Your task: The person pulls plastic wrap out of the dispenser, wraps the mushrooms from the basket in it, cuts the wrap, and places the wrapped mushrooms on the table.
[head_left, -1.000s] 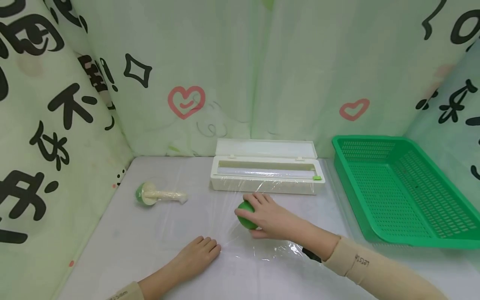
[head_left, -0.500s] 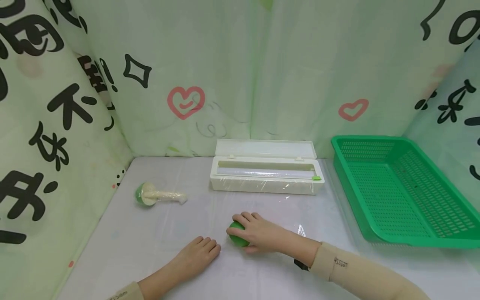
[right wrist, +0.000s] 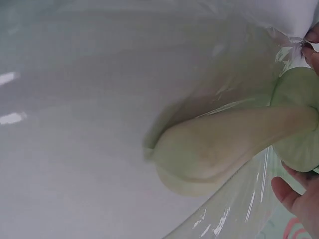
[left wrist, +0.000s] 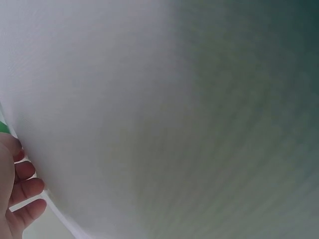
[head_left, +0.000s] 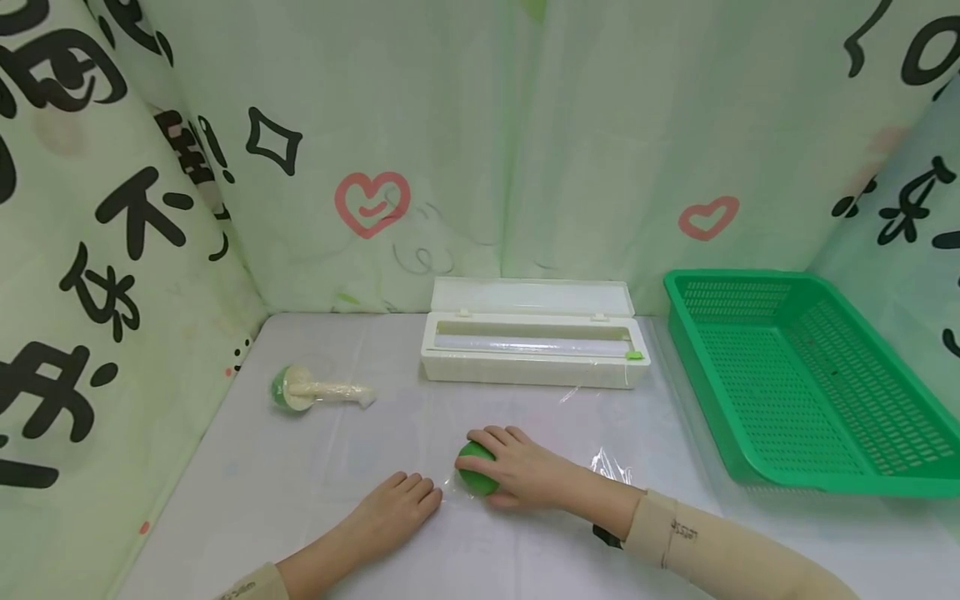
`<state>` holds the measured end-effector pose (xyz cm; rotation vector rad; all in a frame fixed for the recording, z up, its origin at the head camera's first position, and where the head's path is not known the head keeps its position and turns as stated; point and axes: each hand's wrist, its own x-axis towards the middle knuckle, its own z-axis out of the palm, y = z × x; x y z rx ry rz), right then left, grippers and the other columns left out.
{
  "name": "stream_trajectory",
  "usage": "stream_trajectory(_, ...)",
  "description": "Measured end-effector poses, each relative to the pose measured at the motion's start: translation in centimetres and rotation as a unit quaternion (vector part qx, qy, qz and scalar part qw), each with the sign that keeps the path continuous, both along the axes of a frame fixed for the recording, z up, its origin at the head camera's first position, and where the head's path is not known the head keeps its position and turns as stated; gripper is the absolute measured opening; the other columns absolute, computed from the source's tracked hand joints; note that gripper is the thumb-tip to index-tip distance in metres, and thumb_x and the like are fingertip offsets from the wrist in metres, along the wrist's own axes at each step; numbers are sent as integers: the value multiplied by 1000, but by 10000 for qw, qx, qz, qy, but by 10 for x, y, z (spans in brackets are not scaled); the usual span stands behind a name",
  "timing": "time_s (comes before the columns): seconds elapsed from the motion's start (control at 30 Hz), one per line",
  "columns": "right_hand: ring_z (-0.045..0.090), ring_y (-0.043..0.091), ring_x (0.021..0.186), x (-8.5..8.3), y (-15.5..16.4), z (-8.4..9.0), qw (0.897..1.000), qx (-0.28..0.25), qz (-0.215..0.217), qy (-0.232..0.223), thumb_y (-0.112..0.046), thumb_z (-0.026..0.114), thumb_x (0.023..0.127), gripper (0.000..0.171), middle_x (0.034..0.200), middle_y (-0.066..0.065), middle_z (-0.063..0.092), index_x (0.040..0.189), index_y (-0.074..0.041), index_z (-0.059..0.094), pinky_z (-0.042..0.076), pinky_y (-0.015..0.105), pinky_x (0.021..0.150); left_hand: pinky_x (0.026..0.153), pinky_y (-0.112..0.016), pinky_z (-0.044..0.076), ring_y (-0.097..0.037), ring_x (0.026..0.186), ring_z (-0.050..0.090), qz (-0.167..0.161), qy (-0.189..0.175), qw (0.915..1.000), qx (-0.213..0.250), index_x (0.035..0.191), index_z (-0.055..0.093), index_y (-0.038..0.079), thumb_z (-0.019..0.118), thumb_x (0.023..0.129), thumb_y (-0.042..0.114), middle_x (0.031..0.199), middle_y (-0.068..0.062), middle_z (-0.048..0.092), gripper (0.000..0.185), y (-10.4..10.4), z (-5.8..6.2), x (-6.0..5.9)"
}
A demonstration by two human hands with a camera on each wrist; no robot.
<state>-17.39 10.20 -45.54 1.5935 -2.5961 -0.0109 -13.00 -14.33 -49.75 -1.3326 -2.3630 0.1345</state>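
R hand [head_left: 525,475] curled over green mushroom toy [head_left: 474,468], near centre of table [head_left: 247,492], rolling it in cling film [head_left: 611,462]. L hand [head_left: 397,508] flat, fingers straight, pinning film edge. Dispenser box [head_left: 532,354] far; wrapped mushroom [head_left: 315,389] left.

Head view: you see soft, even, bright light through the pale green curtains [head_left: 480,150], with only faint shadows under your right hand [head_left: 525,475] and left hand [head_left: 397,508] on the bench [head_left: 300,500]. Small glints mark the cling film [head_left: 611,462] just behind your right wrist. Straight edges bow toward the frame borders, so the basket [head_left: 795,383] looks stretched. Left wrist view: an unfocused white-to-grey wash, darker away from your fingers [left wrist: 20,194]. Right wrist view: close and soft, with streaks of glare on the film [right wrist: 219,226] below your hand.
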Motion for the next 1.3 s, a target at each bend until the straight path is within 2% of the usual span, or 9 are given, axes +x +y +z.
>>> stream_trajectory(0.23,40,25,120,2,4,0,9999,-115,-38,-8,-46,61,82,58,134,10,37,132,-27,38,40,42,90,59,-21,34,-10,66,44,-78,198,9997,136,87,55,13,30,87,14,79,4,51,25,0,-4,-4)
stream_trajectory(0.43,38,25,123,4,9,6,9993,-241,-176,-202,-46,62,81,61,136,10,37,134,-28,37,40,43,91,58,-21,33,-10,65,44,-139,321,9991,227,84,56,13,35,84,13,77,4,51,21,1,-6,-6)
stream_trajectory(0.6,42,24,120,8,27,15,9957,-836,-374,-107,-40,67,79,58,132,9,42,129,-25,42,39,43,90,58,-21,34,-10,65,44,-168,319,9990,266,85,57,13,39,83,13,77,4,51,18,2,-6,-5)
stream_trajectory(0.73,48,21,111,15,51,17,9901,-1332,-414,157,-31,70,77,49,120,7,51,120,-20,51,40,41,89,59,-21,35,-10,67,44,-137,259,9994,210,86,57,12,37,83,13,78,4,51,21,3,-4,-4)
stream_trajectory(0.93,53,18,93,34,90,3,9886,-1311,-420,607,-24,74,71,40,101,-1,55,107,-17,58,43,36,83,58,-21,35,-11,65,44,-129,305,9989,343,83,57,11,33,84,12,76,3,51,23,5,0,-3)
stream_trajectory(1.1,53,15,83,48,112,-13,9896,-1146,-310,816,-26,77,63,40,92,-4,55,97,-16,59,43,33,78,60,-21,37,-11,68,47,-71,282,9994,184,86,58,11,44,81,12,80,3,54,15,3,-2,-4)
stream_trajectory(1.2,50,13,79,53,118,-20,9897,-1127,-299,830,-26,77,60,38,86,-6,52,92,-16,59,41,30,74,61,-22,38,-11,70,48,-23,290,9996,42,89,58,11,51,78,12,82,2,55,13,2,-2,-4)
stream_trajectory(1.3,48,12,75,55,120,-24,9890,-1200,-363,789,-23,77,61,32,82,-7,51,86,-16,59,40,29,71,62,-22,39,-11,71,49,11,344,9994,0,89,58,11,53,78,13,82,2,55,13,2,-2,-4)
